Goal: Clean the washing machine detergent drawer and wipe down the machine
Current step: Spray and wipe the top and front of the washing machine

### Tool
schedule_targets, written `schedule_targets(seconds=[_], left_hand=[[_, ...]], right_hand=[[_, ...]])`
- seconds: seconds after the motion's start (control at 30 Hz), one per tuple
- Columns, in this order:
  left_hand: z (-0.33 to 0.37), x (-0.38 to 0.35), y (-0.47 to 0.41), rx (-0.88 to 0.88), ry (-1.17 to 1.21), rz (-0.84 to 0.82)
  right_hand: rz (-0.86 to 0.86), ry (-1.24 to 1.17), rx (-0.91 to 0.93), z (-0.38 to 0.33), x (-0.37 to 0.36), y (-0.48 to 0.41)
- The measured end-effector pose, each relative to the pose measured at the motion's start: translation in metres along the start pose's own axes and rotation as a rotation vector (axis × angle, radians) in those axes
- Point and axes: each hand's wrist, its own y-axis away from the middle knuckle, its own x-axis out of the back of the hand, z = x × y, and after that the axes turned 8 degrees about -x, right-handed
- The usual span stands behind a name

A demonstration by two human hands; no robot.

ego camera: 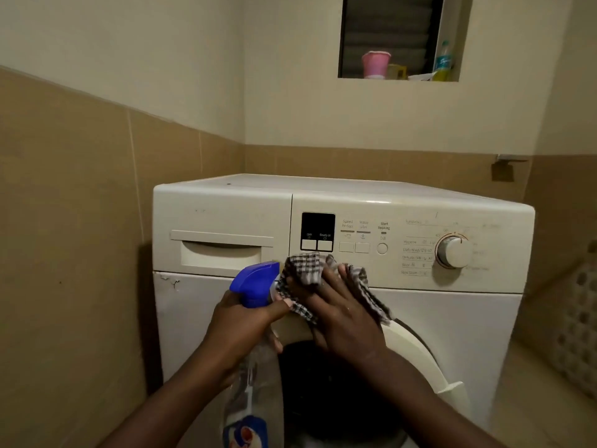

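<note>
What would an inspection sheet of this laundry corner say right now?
Surface: washer, white; paint chipped below the drawer.
Job's things: drawer shut; spray bottle nozzle close against the cloth.
Clutter: nothing seen.
Hands: left hand grips the spray bottle; right hand holds the cloth before the panel.
Cables: nothing seen.
Surroundings: tiled walls; pink cup and small bottle on the window ledge; basket at right.
</note>
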Motion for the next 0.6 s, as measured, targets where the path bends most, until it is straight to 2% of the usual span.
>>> schedule_targets(seconds=[0.1, 0.23, 0.43, 0.53, 0.6], left_hand=[[0.002, -0.005, 0.002, 0.022, -0.004, -0.017], [0.004, -0.009, -0.001, 0.023, -0.050, -0.033], [0.007, -0.018, 0.002, 0.019, -0.039, -0.068], [0.012, -0.022, 0.000, -0.001, -0.062, -0.085], [0.015, -0.028, -0.003, -0.028, -0.101, -0.085]], right_hand=[[0.031, 0.036, -0.010, 0.006, 0.009, -0.010], [0.064, 0.029, -0.187, 0.001, 0.024, -0.038], [0.089, 0.027, -0.198, 0.008, 0.013, 0.008], [0.139, 0.116, -0.344, 0.021, 0.024, 0.023], [0.201, 0.070, -0.472, 0.029, 0.035, 0.028]])
